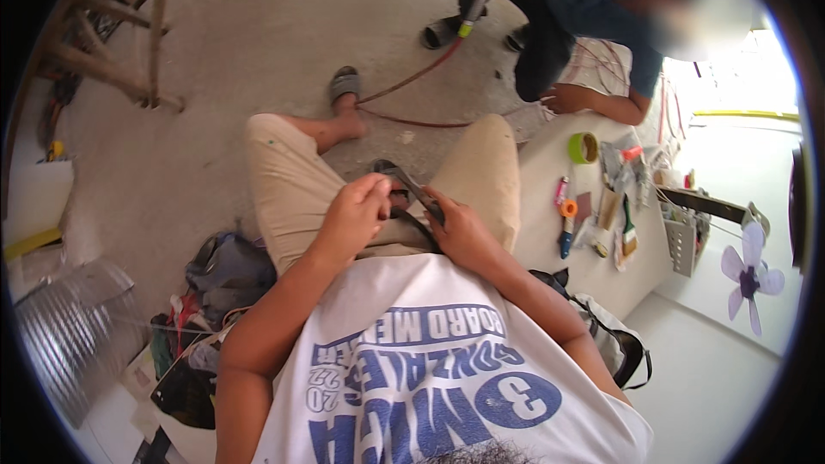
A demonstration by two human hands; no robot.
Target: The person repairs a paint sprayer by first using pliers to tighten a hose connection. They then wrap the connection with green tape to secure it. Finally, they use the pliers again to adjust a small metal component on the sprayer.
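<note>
My right hand [462,228] is closed around a long, dark metal hand tool [417,193] above my lap; its exact kind is unclear. One end of the tool points up and to the left, toward my left hand. Fingers curled into a pinch, my left hand [357,216] is just left of that end, and whatever it holds is too small or hidden to make out. A dark curved strip [415,225] shows below the tool, between my hands. Beneath them are my beige trousers [288,172], knees apart.
At upper right a co-worker holds a spray gun [478,4] on a red hose [421,77]. The white bench [541,172] carries green tape [583,148], a paintbrush [630,236] and other tools. A small fan [749,279] is farther right. Bags [228,271] and ribbed metal [77,335] lie left.
</note>
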